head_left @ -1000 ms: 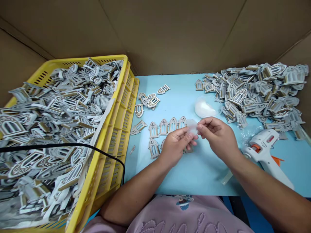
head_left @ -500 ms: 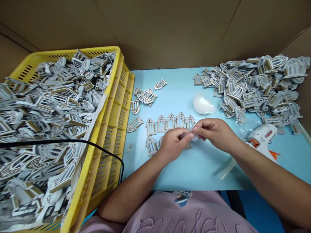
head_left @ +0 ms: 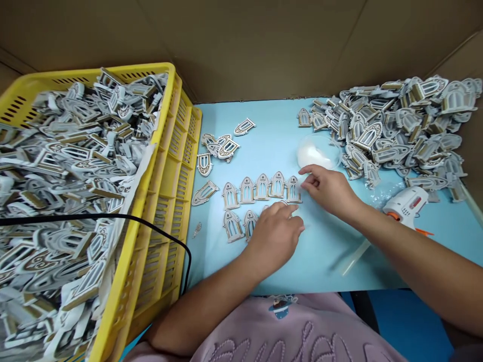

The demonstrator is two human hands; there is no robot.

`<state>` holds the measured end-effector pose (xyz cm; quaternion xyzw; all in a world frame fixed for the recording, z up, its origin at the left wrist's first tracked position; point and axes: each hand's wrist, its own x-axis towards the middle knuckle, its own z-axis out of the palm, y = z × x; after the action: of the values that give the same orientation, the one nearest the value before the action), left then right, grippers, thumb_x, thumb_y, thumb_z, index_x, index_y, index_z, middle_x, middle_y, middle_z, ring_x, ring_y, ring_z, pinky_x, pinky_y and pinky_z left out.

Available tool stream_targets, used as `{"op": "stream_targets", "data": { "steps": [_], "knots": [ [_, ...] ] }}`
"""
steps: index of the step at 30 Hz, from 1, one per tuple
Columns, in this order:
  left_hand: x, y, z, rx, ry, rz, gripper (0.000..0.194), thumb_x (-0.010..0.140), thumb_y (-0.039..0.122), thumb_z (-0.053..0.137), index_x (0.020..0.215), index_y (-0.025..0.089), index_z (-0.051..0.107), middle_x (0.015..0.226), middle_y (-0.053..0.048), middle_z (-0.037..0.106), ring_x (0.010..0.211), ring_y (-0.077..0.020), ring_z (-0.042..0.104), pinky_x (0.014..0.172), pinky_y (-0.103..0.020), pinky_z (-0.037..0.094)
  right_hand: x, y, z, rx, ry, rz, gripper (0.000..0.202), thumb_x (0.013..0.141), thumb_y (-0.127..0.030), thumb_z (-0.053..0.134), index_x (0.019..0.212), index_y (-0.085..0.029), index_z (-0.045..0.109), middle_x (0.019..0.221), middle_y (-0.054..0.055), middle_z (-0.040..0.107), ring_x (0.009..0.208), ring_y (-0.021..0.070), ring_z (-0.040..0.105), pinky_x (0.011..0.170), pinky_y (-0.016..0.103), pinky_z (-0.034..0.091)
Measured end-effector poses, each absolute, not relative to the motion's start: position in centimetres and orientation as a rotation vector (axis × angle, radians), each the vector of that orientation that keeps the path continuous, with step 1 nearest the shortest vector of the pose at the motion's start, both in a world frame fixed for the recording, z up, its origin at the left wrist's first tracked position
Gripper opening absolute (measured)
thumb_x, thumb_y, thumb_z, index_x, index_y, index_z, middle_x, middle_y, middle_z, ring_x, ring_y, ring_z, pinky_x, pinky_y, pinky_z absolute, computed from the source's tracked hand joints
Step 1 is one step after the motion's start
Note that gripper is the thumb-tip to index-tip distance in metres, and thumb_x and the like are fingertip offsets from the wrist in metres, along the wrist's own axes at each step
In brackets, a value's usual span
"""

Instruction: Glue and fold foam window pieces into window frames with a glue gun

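Observation:
Small arched window pieces stand in two rows on the blue table, among them an upper-row piece [head_left: 246,190] and a lower-row piece [head_left: 233,226]. My left hand [head_left: 277,234] rests over the right part of the lower row, fingers bent and apart; what lies beneath it is partly hidden. Just right of the upper row's end piece [head_left: 293,190], my right hand [head_left: 326,188] has its thumb and forefinger close together; anything between them is too small to make out. Beyond that hand sits a round clear dish [head_left: 319,151] with white material inside.
A yellow crate [head_left: 166,130] heaped with window pieces fills the left, a black cable crossing it. Another heap [head_left: 381,130] lies at the back right. A white glue gun [head_left: 407,205] is beside my right forearm. Loose pieces [head_left: 222,146] lie near the crate.
My hands have parted. The whitish translucent material between them is no longer visible there. My left hand has opened over the lower row, and my right hand has moved slightly up and right.

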<state>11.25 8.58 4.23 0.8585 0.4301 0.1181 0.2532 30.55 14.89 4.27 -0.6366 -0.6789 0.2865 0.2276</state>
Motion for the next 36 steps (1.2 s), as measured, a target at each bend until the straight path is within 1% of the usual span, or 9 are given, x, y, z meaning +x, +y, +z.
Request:
{"op": "stream_targets", "data": {
  "steps": [2,5,11,15,22,26,31,34,36],
  "knots": [
    [11.7,7.9,3.9,2.410,1.163,0.242,0.027,0.099,0.025,0.047,0.094,0.018,0.072,0.144,-0.014,0.056,0.126,-0.0328,0.052,0.098,-0.048,0.046,30.4,15.3,3.4,-1.716,-1.982,0.763,0.024,0.083,-0.016,0.062,0.104,-0.023,0.072,0.080,-0.001,0.073,0.073,0.0166,0.066,0.070,0.028,0.045],
    [11.9,7.7,3.5,2.463,1.186,0.160,0.032,0.102,0.026,0.040,0.098,0.017,0.070,0.148,-0.018,0.051,0.135,-0.0336,0.046,0.102,-0.052,0.042,30.2,15.6,2.6,-1.660,-2.100,0.743,0.022,0.087,-0.017,0.060,0.104,-0.023,0.072,0.089,0.000,0.075,0.079,0.0179,0.068,0.073,0.029,0.047],
    [11.9,7.9,3.1,2.571,1.159,0.144,0.025,0.100,0.024,0.044,0.096,0.018,0.068,0.145,-0.016,0.054,0.132,-0.0314,0.048,0.093,-0.049,0.043,30.3,15.8,1.7,-1.561,-2.241,0.698,0.020,0.086,-0.014,0.061,0.100,-0.022,0.073,0.103,0.002,0.075,0.093,0.0202,0.069,0.079,0.030,0.049],
    [11.9,7.9,3.1,2.582,1.177,0.143,0.021,0.099,0.022,0.047,0.096,0.019,0.067,0.146,-0.015,0.053,0.131,-0.0313,0.048,0.090,-0.048,0.042,30.4,15.6,1.4,-1.556,-2.249,0.601,0.022,0.088,-0.015,0.059,0.104,-0.020,0.073,0.108,0.005,0.074,0.096,0.0222,0.068,0.082,0.032,0.049],
    [12.1,7.8,3.0,2.573,1.185,0.165,0.021,0.099,0.023,0.047,0.095,0.019,0.067,0.144,-0.015,0.055,0.129,-0.0320,0.048,0.090,-0.048,0.041,30.5,14.9,0.8,-1.559,-2.259,0.541,0.024,0.088,-0.016,0.062,0.108,-0.020,0.073,0.103,0.006,0.072,0.092,0.0206,0.065,0.079,0.030,0.048],
    [12.1,7.8,3.0,2.565,1.185,0.171,0.022,0.100,0.024,0.047,0.096,0.019,0.068,0.143,-0.014,0.056,0.128,-0.0321,0.049,0.090,-0.049,0.042,30.5,14.5,0.6,-1.581,-2.281,0.538,0.031,0.090,-0.021,0.061,0.119,-0.019,0.072,0.097,0.009,0.066,0.087,0.0231,0.062,0.074,0.033,0.045],
    [12.1,8.0,3.0,2.502,1.190,0.256,0.023,0.099,0.026,0.048,0.092,0.018,0.069,0.142,-0.013,0.058,0.134,-0.0351,0.043,0.096,-0.054,0.041,30.5,14.0,0.6,-1.608,-2.262,0.623,0.036,0.093,-0.024,0.055,0.124,-0.019,0.071,0.091,0.011,0.064,0.084,0.0254,0.059,0.071,0.035,0.043],
    [11.8,8.6,3.3,2.263,1.197,0.408,0.016,0.095,0.026,0.056,0.090,0.021,0.070,0.130,-0.008,0.067,0.127,-0.0320,0.051,0.099,-0.050,0.042,30.5,13.8,1.6,-1.616,-2.145,0.707,0.040,0.094,-0.027,0.051,0.130,-0.018,0.067,0.092,0.011,0.064,0.087,0.0259,0.060,0.076,0.038,0.044],
    [11.6,9.1,3.6,1.992,1.246,0.495,0.014,0.093,0.029,0.058,0.087,0.022,0.069,0.106,-0.003,0.075,0.106,-0.0248,0.063,0.091,-0.041,0.047,30.6,13.7,2.9,-1.597,-2.045,0.819,0.041,0.097,-0.032,0.048,0.132,-0.018,0.065,0.096,0.011,0.066,0.090,0.0244,0.061,0.080,0.038,0.047]
  ]
}}
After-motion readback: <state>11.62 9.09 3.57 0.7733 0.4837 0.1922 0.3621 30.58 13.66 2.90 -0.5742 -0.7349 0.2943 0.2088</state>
